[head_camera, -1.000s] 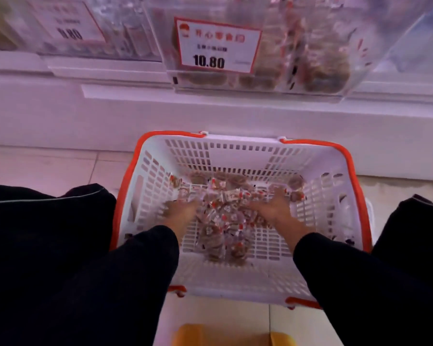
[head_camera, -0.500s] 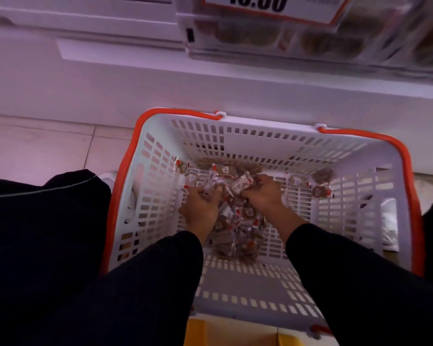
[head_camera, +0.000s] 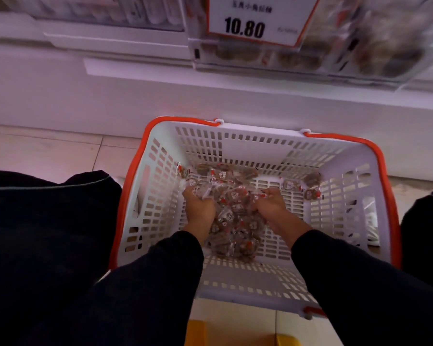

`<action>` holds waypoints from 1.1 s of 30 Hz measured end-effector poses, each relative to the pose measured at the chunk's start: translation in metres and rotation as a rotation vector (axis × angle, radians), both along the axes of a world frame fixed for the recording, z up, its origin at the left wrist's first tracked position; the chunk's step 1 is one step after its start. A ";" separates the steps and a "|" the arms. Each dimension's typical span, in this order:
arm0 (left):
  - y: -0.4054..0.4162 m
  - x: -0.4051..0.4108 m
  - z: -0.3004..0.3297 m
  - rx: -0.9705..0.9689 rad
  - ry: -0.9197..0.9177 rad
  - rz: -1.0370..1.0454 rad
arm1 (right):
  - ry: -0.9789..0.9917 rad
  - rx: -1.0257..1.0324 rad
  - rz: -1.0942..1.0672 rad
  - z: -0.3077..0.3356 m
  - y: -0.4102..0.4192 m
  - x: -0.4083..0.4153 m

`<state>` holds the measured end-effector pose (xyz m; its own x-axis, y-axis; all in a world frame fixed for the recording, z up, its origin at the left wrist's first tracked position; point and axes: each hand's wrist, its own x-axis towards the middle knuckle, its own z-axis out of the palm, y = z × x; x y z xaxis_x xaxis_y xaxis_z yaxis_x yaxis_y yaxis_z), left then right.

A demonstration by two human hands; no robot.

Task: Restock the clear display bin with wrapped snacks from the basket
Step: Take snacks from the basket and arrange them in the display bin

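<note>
Crinkling clear-wrapped snacks (head_camera: 235,221), slotted plastic basket (head_camera: 340,221)

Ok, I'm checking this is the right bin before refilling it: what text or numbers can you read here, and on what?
"10.80": black digits on the red-bordered price card fixed to the front of the clear display bin.
Line of characters above the price on that card: blurred, not readable.
Small grey print right of the price: too small to read.
Printing on the wrapped snacks in the basket: too small to read.
</note>
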<state>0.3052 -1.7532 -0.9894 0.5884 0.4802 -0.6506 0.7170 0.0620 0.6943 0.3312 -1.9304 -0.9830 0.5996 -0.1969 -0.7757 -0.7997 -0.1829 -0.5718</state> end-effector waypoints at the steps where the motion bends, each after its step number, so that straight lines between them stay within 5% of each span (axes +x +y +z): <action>1: 0.001 0.000 0.008 -0.028 0.029 -0.029 | -0.019 0.000 0.047 0.006 -0.006 -0.002; 5: 0.000 0.006 0.041 -0.263 0.192 -0.262 | -0.005 0.195 0.171 0.044 -0.029 -0.004; 8: -0.001 0.012 0.075 -0.657 0.155 -0.403 | 0.054 0.466 0.216 0.085 -0.038 0.002; 11: 0.007 0.032 0.135 -0.817 0.117 -0.640 | -0.032 0.484 0.375 0.142 -0.042 0.015; 14: 0.014 0.055 0.220 -0.808 0.091 -0.938 | -0.142 0.414 0.516 0.208 -0.038 0.022; 18: 0.016 0.061 0.323 -0.543 -0.001 -1.173 | -0.285 0.460 0.546 0.290 -0.025 0.012; 25: 0.014 0.022 0.413 -0.650 -0.234 -1.100 | -0.551 0.513 0.557 0.397 -0.024 -0.008; 33: -0.008 0.037 0.428 -0.836 -0.371 -0.840 | -0.899 0.378 0.248 0.418 -0.024 0.006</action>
<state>0.3424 -1.7612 -0.5612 0.7265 -0.6160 -0.3044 0.5179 0.1997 0.8318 0.3376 -1.9544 -0.5648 0.9839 0.1786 -0.0013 -0.0071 0.0320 -0.9995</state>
